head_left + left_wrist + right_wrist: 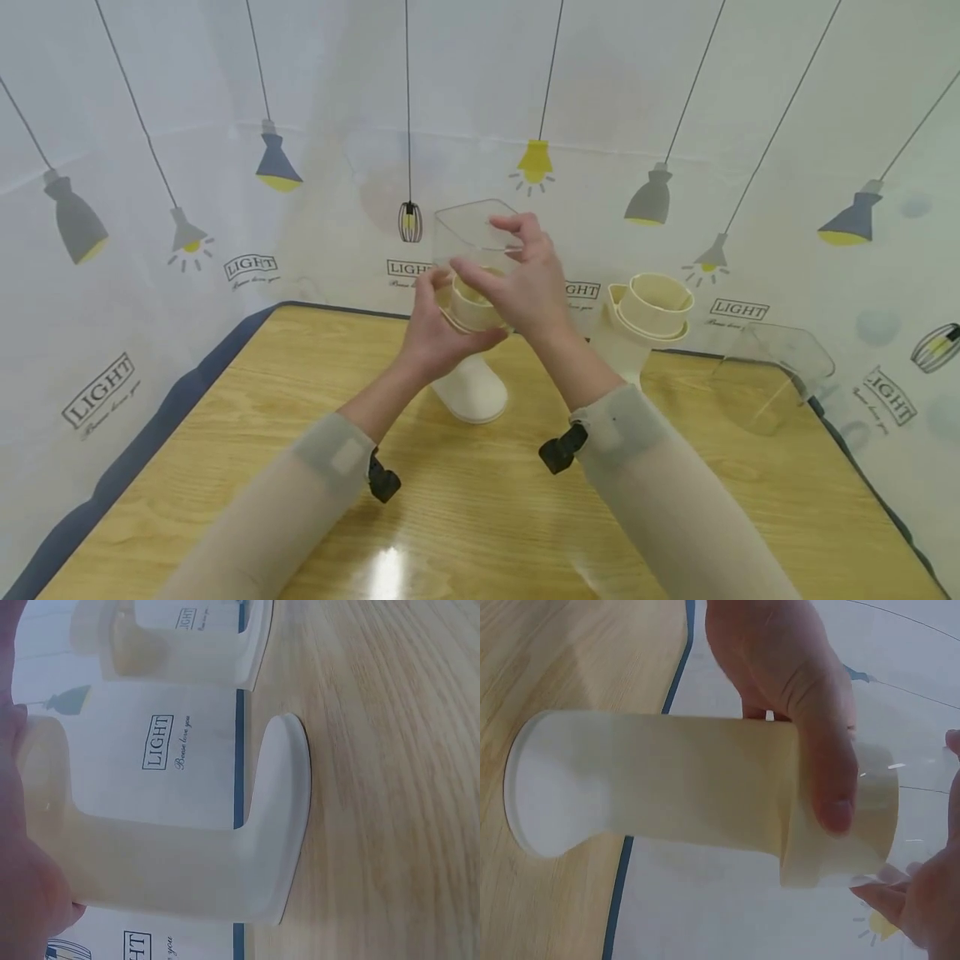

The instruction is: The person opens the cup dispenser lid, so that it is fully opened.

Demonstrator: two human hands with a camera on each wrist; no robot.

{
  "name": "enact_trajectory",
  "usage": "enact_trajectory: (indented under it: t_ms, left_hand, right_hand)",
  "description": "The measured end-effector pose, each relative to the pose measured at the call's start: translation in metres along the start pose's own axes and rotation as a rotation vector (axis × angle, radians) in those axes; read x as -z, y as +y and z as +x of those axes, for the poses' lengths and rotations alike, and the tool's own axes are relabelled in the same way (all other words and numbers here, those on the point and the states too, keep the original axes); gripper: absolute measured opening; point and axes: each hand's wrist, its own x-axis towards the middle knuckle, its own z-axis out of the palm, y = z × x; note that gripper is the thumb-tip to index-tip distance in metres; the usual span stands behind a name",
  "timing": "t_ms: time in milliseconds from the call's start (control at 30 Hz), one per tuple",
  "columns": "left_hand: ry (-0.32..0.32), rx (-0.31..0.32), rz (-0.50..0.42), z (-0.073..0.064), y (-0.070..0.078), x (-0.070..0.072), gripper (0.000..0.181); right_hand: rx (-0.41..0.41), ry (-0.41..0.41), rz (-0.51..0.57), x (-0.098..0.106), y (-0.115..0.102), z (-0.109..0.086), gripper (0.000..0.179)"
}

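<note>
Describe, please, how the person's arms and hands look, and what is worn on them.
The left sleeve and right sleeve are long and pale off-white, with greyer ends at the left cuff and right cuff. A small black device sits at the left wrist, and another black device at the right. The left hand and right hand wear no gloves.

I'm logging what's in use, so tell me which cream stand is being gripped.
The cream stand on the left in the head view: the left hand grips its top. No hand holds the right stand.
</note>
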Motion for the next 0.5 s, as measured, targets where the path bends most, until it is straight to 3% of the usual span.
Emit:
enact_trajectory:
  t_ms: [233,500]
  left_hand:
    - [-0.004,-0.016,0.007,0.0015,-0.0013,0.0002,0.126]
    - [-0.001,-0.035,-0.001,0.0024,-0.0012,-0.0010,0.126]
  right_hand:
    - [-0.084,0.073,0.007,-0.0057,-0.0078,-0.0019,0.067]
    - [-0.151,0.117,0.093,-0.0061,-0.0104,0.0003,0.059]
